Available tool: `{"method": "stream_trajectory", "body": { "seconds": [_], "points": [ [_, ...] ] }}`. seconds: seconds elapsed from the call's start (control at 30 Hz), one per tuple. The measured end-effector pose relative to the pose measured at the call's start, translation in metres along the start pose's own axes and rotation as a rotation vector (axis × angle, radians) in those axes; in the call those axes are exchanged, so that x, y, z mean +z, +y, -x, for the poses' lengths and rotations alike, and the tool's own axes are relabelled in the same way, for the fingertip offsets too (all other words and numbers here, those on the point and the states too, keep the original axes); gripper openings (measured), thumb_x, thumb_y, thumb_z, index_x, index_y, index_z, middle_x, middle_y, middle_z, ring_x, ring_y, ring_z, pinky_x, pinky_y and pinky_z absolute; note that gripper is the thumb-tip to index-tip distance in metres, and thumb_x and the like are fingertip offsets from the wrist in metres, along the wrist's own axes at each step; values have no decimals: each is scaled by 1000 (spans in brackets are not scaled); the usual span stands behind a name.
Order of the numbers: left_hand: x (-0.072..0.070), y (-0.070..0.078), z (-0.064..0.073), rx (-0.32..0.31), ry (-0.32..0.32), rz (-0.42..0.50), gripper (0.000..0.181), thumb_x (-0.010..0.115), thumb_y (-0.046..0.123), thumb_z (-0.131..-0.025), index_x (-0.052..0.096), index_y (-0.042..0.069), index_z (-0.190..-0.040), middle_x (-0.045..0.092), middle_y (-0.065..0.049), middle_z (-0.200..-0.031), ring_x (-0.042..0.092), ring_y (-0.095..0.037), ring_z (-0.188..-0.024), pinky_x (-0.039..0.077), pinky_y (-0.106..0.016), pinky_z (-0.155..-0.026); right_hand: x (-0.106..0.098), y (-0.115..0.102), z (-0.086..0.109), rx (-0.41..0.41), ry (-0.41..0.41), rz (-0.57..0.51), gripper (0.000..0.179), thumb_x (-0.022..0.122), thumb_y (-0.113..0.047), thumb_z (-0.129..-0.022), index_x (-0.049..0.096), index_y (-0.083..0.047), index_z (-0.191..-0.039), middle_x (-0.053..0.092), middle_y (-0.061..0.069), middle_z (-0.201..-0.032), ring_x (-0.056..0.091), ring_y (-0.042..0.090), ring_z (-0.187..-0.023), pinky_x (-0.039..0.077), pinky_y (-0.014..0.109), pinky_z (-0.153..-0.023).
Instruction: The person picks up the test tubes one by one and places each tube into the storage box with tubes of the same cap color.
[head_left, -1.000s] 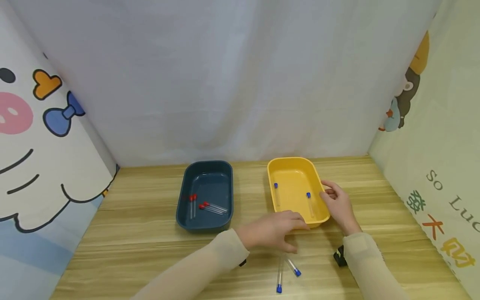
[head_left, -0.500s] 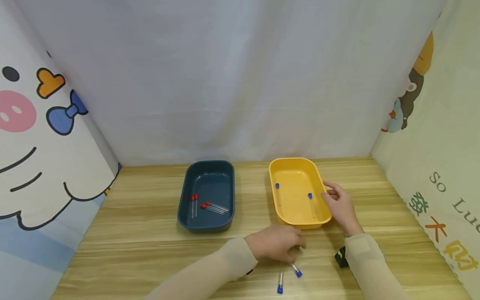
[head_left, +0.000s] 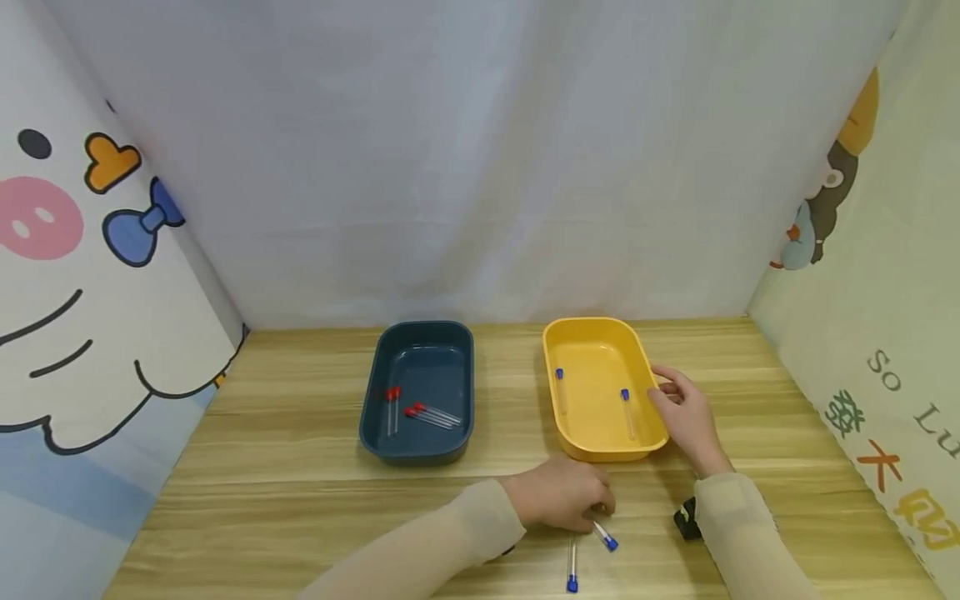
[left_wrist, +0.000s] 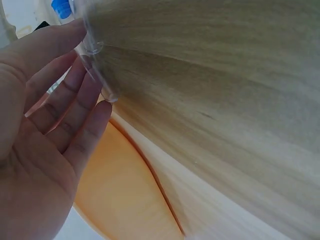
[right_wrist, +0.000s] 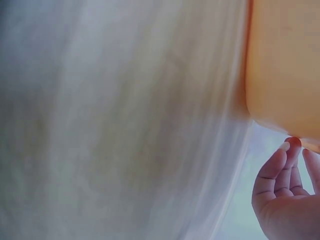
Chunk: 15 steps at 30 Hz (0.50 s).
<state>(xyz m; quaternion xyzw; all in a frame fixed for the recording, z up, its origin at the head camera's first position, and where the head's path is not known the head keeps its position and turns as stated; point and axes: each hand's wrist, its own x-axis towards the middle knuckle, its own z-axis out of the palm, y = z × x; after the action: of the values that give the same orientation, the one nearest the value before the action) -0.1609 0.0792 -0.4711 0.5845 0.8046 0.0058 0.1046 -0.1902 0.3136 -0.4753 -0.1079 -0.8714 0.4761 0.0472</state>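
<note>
On the wooden table near me lie two clear tubes with blue caps. My left hand (head_left: 570, 497) reaches across to them, and its fingertips touch the slanted tube (head_left: 604, 537); the other tube (head_left: 572, 568) lies free just below. In the left wrist view the fingers (left_wrist: 75, 85) are fairly straight against that tube (left_wrist: 94, 65). My right hand (head_left: 684, 414) rests against the right rim of the yellow tray (head_left: 604, 455), fingers relaxed (right_wrist: 280, 165). Inside this tray lie two blue-capped tubes (head_left: 560, 388) (head_left: 627, 410).
A dark blue tray (head_left: 417, 455) to the left of the yellow one holds red-capped tubes (head_left: 420, 412). White cloth closes the back, and printed panels close both sides. A small black item (head_left: 686, 518) sits at my right wrist.
My left hand has drawn back from the yellow tray's near edge and come down onto the slanted tube. The right hand stays at the tray's rim.
</note>
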Motion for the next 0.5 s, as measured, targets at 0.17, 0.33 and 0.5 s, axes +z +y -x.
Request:
{"method": "stream_trajectory", "body": {
  "seconds": [0.17, 0.33, 0.5],
  "points": [
    [-2, 2, -2, 0, -9, 3, 17, 80, 28, -90, 76, 29, -107, 65, 15, -93, 52, 5, -80, 38, -8, -66, -1, 1, 1, 19, -9, -5, 48, 54, -24, -107, 51, -9, -152, 58, 20, -130, 55, 8, -98, 48, 13, -76],
    [-4, 3, -2, -6, -22, 33, 20, 78, 25, -92, 76, 28, -112, 67, 15, -96, 56, 5, -83, 40, -8, -69, -1, 1, 0, 15, -16, -3, 48, 54, -25, -107, 50, -9, -152, 58, 20, -131, 55, 8, -98, 48, 13, -76],
    [-3, 3, -3, -3, -19, 45, 19, 76, 22, -94, 76, 29, -112, 68, 15, -97, 57, 5, -84, 41, -7, -71, 0, 0, 0, 11, -22, -2, 48, 54, -25, -107, 50, -9, -152, 58, 21, -131, 55, 5, -95, 49, 13, -75]
  ]
}}
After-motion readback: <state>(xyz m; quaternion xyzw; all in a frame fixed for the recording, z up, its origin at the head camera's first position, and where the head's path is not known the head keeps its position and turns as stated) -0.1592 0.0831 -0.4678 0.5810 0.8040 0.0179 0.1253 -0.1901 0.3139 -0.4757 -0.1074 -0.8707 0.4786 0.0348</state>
